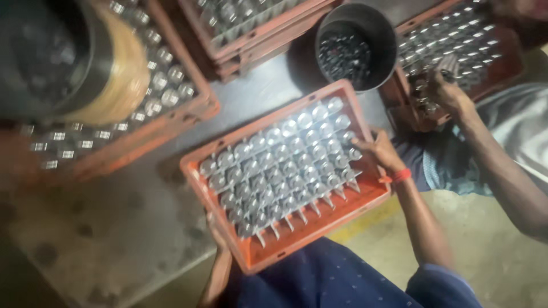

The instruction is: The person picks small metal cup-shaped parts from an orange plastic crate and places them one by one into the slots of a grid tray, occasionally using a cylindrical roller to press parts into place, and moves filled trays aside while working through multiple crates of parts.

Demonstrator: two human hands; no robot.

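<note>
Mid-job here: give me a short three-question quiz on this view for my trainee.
1. True or false: the orange crate in the middle holds rows of shiny metal pieces.
2. Where does the wearer's right hand rest? A) inside the grey bucket B) on the crate's far right edge C) on the floor
3. Fill in: another person's hand reaches into the ____ at the upper right.

Key:
1. True.
2. B; the left hand grips the near left edge, mostly hidden.
3. Crate: a second crate of metal pieces.
</note>
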